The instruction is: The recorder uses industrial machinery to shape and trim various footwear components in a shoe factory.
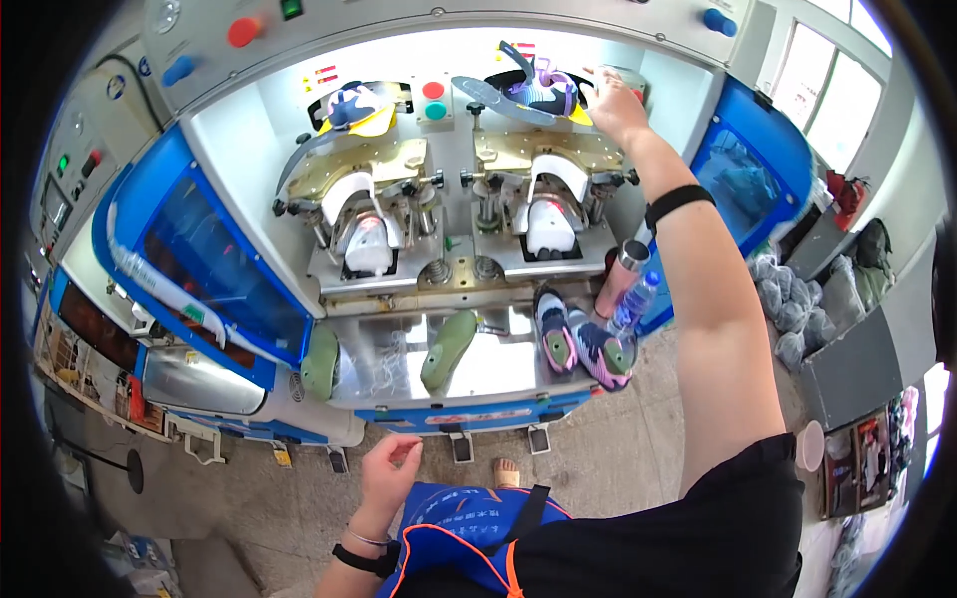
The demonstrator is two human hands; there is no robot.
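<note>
My right hand [616,104] reaches far into the right bay of the machine, its fingers apart at the side of a dark shoe upper with purple laces [546,90]. The upper sits on a yellow-edged mount, with a grey strap [493,98] hanging to its left. Whether my fingertips touch it I cannot tell. Low in front of my body, my left hand [389,470] has its fingers curled toward the thumb, with nothing visible in it. Another upper, white and dark [354,105], is mounted in the left bay. Below each stands a white heel-shaped form [550,227].
On the metal shelf [384,349] lie two green shoe lasts [449,351], a pair of dark-and-pink shoes [600,351], a pink tumbler [620,279] and a plastic bottle [634,304]. Blue-framed doors [204,259] flank the bays. Red and green buttons [434,100] sit between them.
</note>
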